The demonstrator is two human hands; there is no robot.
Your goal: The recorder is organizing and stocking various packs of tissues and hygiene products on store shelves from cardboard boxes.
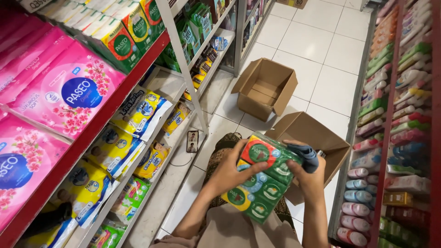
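Both my hands hold a stack of green tissue packs (259,181) with red and yellow ends, in front of my lap. My left hand (229,172) grips the stack's left side, fingers over the top pack. My right hand (308,177) holds the right side together with a dark blue cloth (304,155). An open brown cardboard box (317,138) lies just behind the stack on the white tile floor.
A second open cardboard box (265,87) stands further back in the aisle. Shelves on the left carry pink tissue packs (69,96), yellow and blue bags (138,112) and green packs. The right shelf (395,138) holds rows of bottles. A small card (192,141) lies on the lowest left shelf.
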